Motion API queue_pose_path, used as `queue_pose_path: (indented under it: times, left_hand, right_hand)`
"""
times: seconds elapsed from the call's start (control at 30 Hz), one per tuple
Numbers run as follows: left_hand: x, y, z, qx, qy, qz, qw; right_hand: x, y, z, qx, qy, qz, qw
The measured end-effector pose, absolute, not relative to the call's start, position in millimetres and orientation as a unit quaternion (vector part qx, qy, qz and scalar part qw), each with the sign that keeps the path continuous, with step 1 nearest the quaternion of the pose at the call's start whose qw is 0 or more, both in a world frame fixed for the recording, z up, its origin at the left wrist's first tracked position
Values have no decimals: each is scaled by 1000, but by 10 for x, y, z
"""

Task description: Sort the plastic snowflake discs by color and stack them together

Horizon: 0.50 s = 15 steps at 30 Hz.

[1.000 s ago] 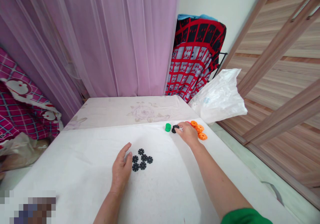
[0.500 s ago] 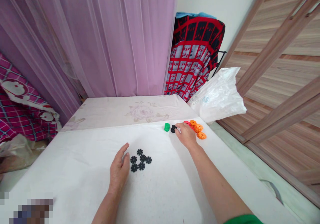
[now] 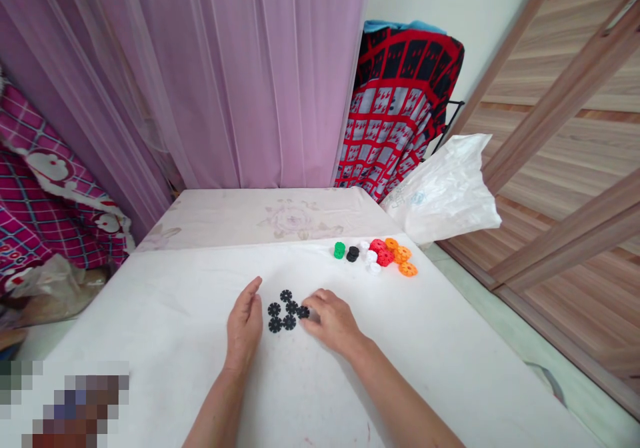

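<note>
Black discs (image 3: 289, 322), a green stack (image 3: 339, 251), a black stack (image 3: 353, 254), red discs (image 3: 385, 257), orange discs (image 3: 408, 269), white discs (image 3: 371, 257) (almost the tone of the white cloth (image 3: 175, 315)), cream cover (image 3: 225, 216) with a pale purple flower (image 3: 290, 219), lilac curtain (image 3: 250, 81), fabric (image 3: 383, 128) with red grid over black and grey squares

The left grip (image 3: 244, 328), a bare hand, is showing a thumb and slender fingers and is narrowing into an uncovered left forearm (image 3: 218, 401). The right grip (image 3: 334, 318), equally bare, is continuing into an uncovered right forearm (image 3: 393, 388). Both forearms are widening toward the frame's bottom edge.
</note>
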State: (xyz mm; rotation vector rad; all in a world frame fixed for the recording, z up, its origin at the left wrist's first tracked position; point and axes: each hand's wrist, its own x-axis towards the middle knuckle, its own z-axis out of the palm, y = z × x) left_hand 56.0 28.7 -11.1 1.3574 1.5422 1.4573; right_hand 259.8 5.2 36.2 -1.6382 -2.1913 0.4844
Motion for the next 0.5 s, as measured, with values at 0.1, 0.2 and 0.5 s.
queue_pose_path:
  times: [0.1,0.2,0.5]
  left_hand:
    - [570,283,-108,511,587,547,308]
    - [578,275,-93,511,588,545,311]
    - [594,268,-89,504,594,540,319]
  right_hand:
    - [2560,61,373,-592,-773,164,158]
    - [2629,91,391,-599,-768,161,162]
    - [3558,668,642,-730,-649,6,215]
